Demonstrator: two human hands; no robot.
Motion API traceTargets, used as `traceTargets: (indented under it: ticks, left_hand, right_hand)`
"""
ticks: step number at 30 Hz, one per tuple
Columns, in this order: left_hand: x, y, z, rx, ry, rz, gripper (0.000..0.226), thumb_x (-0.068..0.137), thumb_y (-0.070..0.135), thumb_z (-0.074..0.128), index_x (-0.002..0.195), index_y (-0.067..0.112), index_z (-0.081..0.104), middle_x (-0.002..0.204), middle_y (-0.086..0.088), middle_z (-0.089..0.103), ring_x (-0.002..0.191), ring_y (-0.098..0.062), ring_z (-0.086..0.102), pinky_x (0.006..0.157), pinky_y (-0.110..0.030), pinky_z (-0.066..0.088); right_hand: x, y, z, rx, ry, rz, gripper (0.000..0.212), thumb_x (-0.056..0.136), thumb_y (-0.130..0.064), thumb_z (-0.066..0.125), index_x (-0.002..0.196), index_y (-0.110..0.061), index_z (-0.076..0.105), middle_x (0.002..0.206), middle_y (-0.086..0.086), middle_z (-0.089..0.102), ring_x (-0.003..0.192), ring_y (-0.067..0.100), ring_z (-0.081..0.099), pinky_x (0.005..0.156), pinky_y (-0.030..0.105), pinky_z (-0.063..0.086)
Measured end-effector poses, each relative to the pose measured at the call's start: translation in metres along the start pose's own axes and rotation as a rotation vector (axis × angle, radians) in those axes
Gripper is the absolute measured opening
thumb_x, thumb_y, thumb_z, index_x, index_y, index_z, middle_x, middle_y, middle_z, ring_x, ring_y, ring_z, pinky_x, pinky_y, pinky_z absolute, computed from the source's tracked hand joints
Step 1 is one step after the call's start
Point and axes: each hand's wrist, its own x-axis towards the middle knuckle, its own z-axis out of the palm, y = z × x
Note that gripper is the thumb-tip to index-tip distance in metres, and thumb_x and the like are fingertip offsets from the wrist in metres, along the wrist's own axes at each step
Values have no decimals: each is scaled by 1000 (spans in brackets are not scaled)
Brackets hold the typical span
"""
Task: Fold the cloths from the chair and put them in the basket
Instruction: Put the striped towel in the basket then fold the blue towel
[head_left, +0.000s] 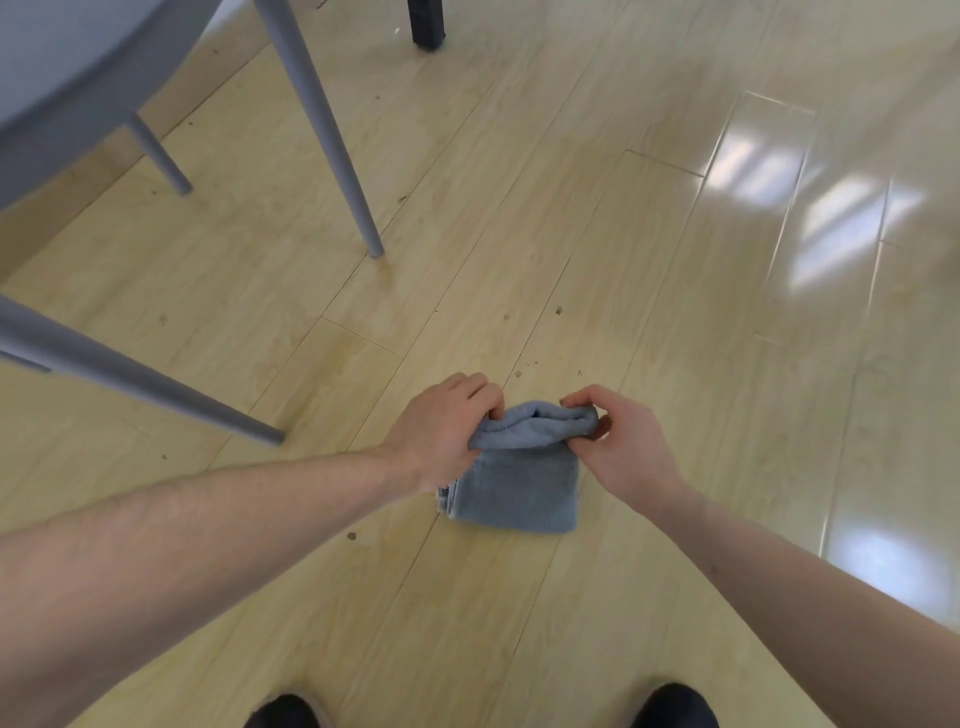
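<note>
Your left hand (441, 421) and right hand (618, 441) each pinch the folded cloth's (519, 488) top edge; no label or writing shows.

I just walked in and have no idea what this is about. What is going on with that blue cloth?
A person is folding a blue cloth in the air above a wooden floor. The left hand and right hand each pinch one end of its top fold, and the rest hangs down, already folded small. A grey chair stands to the left. No basket is in view.
</note>
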Motion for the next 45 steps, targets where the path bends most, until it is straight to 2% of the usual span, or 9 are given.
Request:
traceTargets:
  ticks: [7,15,19,22,27,31,39,42,45]
  left_hand:
    - [-27,3,18,131,-60,193,52,55,-7,72,91,25,51,92,9,52,81,-11,35,65,-27,34]
    - [-49,-3,34,107,-226,260,21,78,34,61,98,29,66,99,10,62,93,-14,60,76,-29,47]
    - [-48,10,27,-94,-289,29,20,90,40,58,97,29,72,98,13,67,88,-9,62,75,-30,50]
    - [-40,8,27,-203,-244,-165,19,87,36,66,101,28,57,102,15,54,83,-10,58,71,-28,48]
    - [-44,-7,30,-224,-255,-353,63,70,60,71,120,34,42,117,20,37,90,-5,57,64,-23,48]
    - [-58,-25,38,-268,-350,-472,65,69,74,68,118,36,47,112,20,44,91,-1,57,74,-29,53]
    - [-59,6,19,-807,-238,-799,33,89,36,73,109,23,51,104,5,66,93,-12,66,73,-33,55]
    - [-55,35,-27,-886,-126,-875,35,94,31,69,121,19,49,110,9,63,99,-7,63,69,-21,45]
    - [-56,76,-92,-962,-1,-971,37,97,37,66,126,22,49,110,13,62,102,-10,64,75,-24,48]
  right_hand:
    - [-43,28,18,-92,-66,-180,39,81,2,67,105,-28,66,137,-24,57,111,2,63,89,23,57]
    - [-72,49,36,-163,-63,-214,16,87,-26,78,96,-31,67,154,-22,42,134,2,50,102,25,49]
    - [-70,41,40,-15,-2,-8,16,91,-40,72,76,-35,67,144,-18,51,134,0,47,110,34,44]
    - [-64,41,45,72,16,96,20,88,-39,76,73,-30,65,131,-25,54,122,-4,54,103,37,50]
    - [-63,39,54,252,63,236,42,79,-34,86,99,-31,50,115,-24,60,101,-5,63,78,27,58]
    - [-60,44,53,283,-10,304,61,78,-30,88,124,-32,48,111,-20,63,96,-13,62,77,18,53]
    - [-48,10,24,374,-132,458,49,87,-27,79,131,-25,57,116,-12,67,101,3,67,76,18,51]
    - [-56,-31,-9,433,-97,505,48,86,-30,80,128,-26,58,117,-9,66,100,8,69,80,30,57]
    - [-71,-80,-53,474,-62,547,54,81,-31,85,129,-27,60,120,-6,67,105,15,70,93,47,60]
